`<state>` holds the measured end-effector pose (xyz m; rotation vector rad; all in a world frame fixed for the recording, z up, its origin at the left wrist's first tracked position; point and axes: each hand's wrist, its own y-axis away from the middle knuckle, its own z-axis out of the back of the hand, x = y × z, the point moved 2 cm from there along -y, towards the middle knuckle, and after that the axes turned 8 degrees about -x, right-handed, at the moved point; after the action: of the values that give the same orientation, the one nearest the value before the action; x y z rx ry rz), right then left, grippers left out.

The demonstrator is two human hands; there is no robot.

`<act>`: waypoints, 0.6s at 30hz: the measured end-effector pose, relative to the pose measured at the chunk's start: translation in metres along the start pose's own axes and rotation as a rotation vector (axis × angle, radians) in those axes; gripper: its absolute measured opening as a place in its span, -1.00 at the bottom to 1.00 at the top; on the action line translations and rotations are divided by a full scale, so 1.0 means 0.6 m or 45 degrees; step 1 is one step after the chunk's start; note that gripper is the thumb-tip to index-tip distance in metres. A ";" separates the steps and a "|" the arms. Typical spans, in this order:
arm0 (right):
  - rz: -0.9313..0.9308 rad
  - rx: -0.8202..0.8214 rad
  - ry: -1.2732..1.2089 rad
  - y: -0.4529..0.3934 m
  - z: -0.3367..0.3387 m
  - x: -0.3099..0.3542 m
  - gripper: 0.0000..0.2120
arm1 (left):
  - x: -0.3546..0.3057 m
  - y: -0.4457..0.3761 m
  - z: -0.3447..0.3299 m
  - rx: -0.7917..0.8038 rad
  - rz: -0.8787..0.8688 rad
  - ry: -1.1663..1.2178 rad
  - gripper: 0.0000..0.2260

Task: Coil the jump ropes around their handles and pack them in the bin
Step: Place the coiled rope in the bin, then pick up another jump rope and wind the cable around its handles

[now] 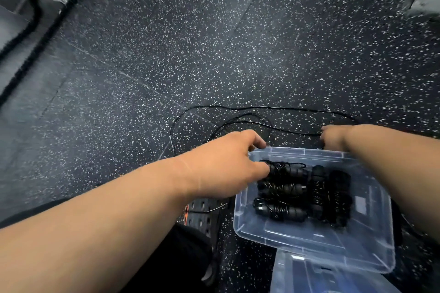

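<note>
A clear plastic bin (371, 242) sits on the speckled floor at the lower right. Inside it lie several black jump ropes (307, 192), each coiled around its handles. My left hand (223, 164) grips the bin's far left corner, fingers over the rim and thumb inside beside a coiled rope. My right hand (333, 137) is curled over the far rim on the right, its fingertips hidden. One loose jump rope (238, 108) lies in open loops on the floor just beyond the bin, one strand ending at my right hand.
A clear lid (309, 276) lies under the bin's near edge. My shoe (202, 216) and dark trouser leg (166, 259) are left of the bin. A thick black rope (35, 38) runs along a grey mat at the upper left.
</note>
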<state>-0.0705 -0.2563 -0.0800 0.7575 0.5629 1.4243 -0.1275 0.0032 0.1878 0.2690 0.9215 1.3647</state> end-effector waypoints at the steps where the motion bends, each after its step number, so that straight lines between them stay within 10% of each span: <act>1: 0.023 0.049 0.089 -0.005 -0.008 0.005 -0.57 | 0.001 0.000 0.000 -0.004 -0.001 -0.002 -0.67; 4: 0.266 0.109 0.329 -0.014 -0.025 0.019 -0.60 | 0.005 -0.007 0.002 0.002 0.001 0.000 -0.68; 8: -0.104 0.072 -0.175 -0.031 -0.030 -0.003 -0.57 | 0.001 -0.016 0.000 0.027 0.017 0.055 -0.71; 18: -0.064 0.091 -0.257 -0.010 -0.013 -0.008 -0.62 | 0.001 -0.024 0.002 0.040 0.037 0.114 -0.73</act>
<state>-0.0727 -0.2597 -0.0900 0.9263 0.4746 1.2694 -0.1163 0.0009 0.1790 0.2479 1.0179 1.3994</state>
